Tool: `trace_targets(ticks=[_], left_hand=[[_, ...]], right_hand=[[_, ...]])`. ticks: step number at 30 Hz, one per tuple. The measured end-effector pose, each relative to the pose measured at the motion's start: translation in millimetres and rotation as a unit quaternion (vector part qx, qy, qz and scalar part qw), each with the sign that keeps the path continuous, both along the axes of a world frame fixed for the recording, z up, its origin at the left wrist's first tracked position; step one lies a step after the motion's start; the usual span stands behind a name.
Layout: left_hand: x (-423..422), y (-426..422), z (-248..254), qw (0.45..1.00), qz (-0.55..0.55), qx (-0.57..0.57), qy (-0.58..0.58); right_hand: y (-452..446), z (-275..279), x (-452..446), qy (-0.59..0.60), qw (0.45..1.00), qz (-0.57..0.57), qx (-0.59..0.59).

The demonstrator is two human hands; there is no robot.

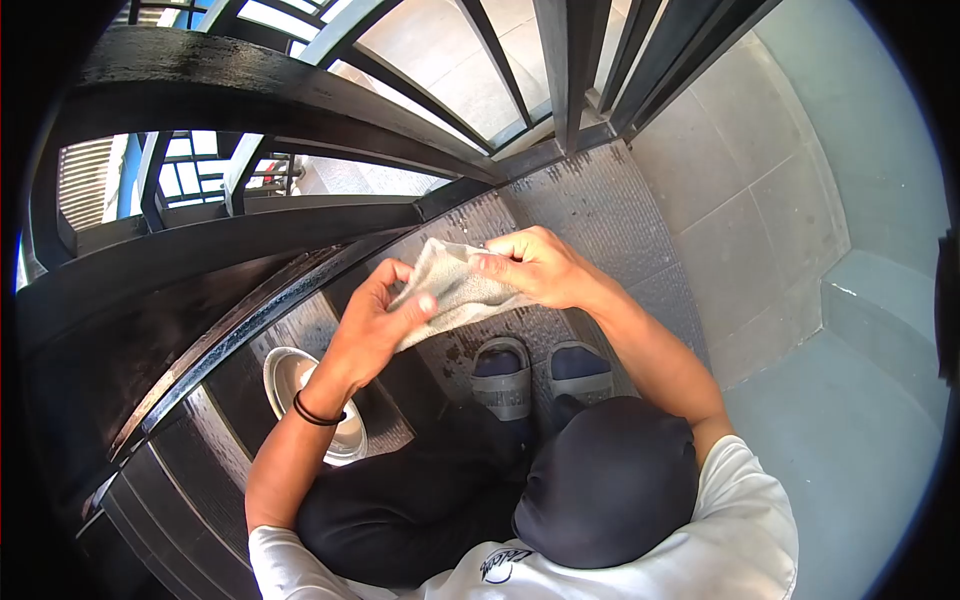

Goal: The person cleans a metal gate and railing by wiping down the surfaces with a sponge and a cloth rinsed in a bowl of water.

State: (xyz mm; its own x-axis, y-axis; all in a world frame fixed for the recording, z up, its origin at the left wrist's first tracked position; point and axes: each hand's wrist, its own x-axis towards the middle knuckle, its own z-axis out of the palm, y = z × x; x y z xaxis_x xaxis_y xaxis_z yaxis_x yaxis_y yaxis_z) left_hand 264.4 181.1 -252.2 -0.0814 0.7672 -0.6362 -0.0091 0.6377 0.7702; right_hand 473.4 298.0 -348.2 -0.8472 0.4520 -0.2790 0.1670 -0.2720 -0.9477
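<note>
Both arms reach up from the bottom of the frame to a cloth (462,290) at its centre: the left hand (378,318) pinches its left side, the right hand (545,268) clamps its upper right, thumb on top.

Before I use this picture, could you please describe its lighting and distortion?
In the head view, glare washes out the pale floor tiles beyond the black metal railing; dark, rounded corners suggest a fisheye lens; the greyish-beige cloth between the bare left hand and right hand looks fairly clear.
</note>
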Motion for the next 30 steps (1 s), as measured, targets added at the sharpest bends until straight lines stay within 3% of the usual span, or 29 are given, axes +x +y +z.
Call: trace_targets(ticks=[2, 4, 6, 8, 9, 10, 12, 14, 16, 17, 20, 21, 24, 26, 28, 30], left_hand=[[3.6, -0.6, 3.5, 0.961, -0.19, 0.091, 0.18], [8.7, 5.4, 18.6, 0.903, -0.289, 0.04, 0.316], [6.9, 8.2, 15.3, 0.902, -0.286, 0.029, 0.322], [8.4, 11.5, 13.7, 0.901, -0.283, 0.016, 0.329], [13.8, 14.2, 14.5, 0.887, -0.276, 0.096, 0.357], [20.7, 16.2, 14.2, 0.867, -0.266, 0.175, 0.383], [36.2, 19.9, 9.1, 0.843, -0.256, 0.237, 0.41], [44.6, 23.2, 1.0, 0.748, -0.332, 0.333, 0.468], [54.0, 18.7, -7.6, 0.736, -0.352, 0.342, 0.466], [56.9, 15.3, -12.1, 0.724, -0.374, 0.349, 0.462], [59.0, 3.3, -23.5, 0.718, -0.392, 0.335, 0.467], [56.7, 1.7, -24.2, 0.723, -0.387, 0.33, 0.468], [51.9, 4.5, -10.6, 0.741, -0.349, 0.33, 0.47], [46.7, 3.0, -10.7, 0.746, -0.344, 0.326, 0.467], [44.0, -0.1, -12.9, 0.752, -0.339, 0.324, 0.464], [42.7, -3.5, -15.5, 0.741, -0.373, 0.319, 0.459]], right_hand=[[-1.7, 0.5, -0.5, 0.011, 0.999, -0.021, 0.029], [-1.8, -12.0, 2.9, 0.047, 0.99, -0.03, 0.126], [1.6, -24.4, 7.9, 0.053, 0.981, -0.017, 0.186], [-2.8, -41.3, 9.7, 0.042, 0.915, -0.188, 0.355], [-6.8, -44.5, 12.6, -0.035, 0.927, -0.208, 0.31], [-13.1, -57.1, 8.7, -0.035, 0.927, -0.206, 0.312], [-25.9, -83.3, -1.0, 0.016, 0.937, -0.345, 0.048], [-42.7, -52.3, -14.0, 0.029, 0.836, -0.408, -0.367], [-42.5, -40.5, -20.0, 0.168, 0.839, -0.317, -0.41], [-43.7, -54.6, -19.4, 0.22, 0.783, -0.307, -0.494], [-31.6, -52.2, -24.6, 0.31, 0.736, -0.218, -0.561], [-26.2, -23.9, -31.7, 0.235, 0.742, -0.292, -0.556], [-25.8, -28.0, -43.6, 0.233, 0.735, -0.359, -0.525], [-15.0, -67.2, -52.3, 0.246, 0.723, -0.371, -0.529], [1.0, -104.9, -63.0, 0.183, 0.683, -0.484, -0.516], [10.2, -145.7, -70.4, 0.22, 0.681, -0.448, -0.536]])
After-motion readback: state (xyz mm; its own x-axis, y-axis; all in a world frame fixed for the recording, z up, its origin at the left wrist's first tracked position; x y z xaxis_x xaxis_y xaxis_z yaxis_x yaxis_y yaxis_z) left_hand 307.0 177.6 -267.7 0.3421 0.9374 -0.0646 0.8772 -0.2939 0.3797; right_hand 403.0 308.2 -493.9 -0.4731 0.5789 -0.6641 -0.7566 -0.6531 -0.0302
